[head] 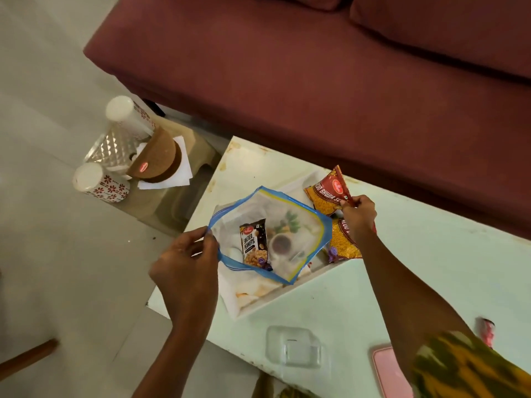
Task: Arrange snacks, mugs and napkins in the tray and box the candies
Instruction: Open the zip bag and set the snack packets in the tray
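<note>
My left hand [186, 268] pinches the blue rim of a clear zip bag [287, 222] and holds its mouth wide over the white tray [244, 300]. Inside the bag lie a salted peanuts packet [253, 242] and another snack packet, seen dimly through the plastic. My right hand [357, 215] grips a corner of a red and yellow bhujia packet [326, 191] at the tray's far side. A second bhujia packet [343, 242] lies in the tray under my right wrist. Small purple candies [332, 254] rest near it.
On a low stool [178, 196] at left stand two patterned mugs [99, 182], a faceted glass, white napkins [184, 165] and a brown packet. A clear plastic box [293, 347] and a pink lid [390, 372] sit near the table's front edge. A maroon sofa [316, 67] runs behind.
</note>
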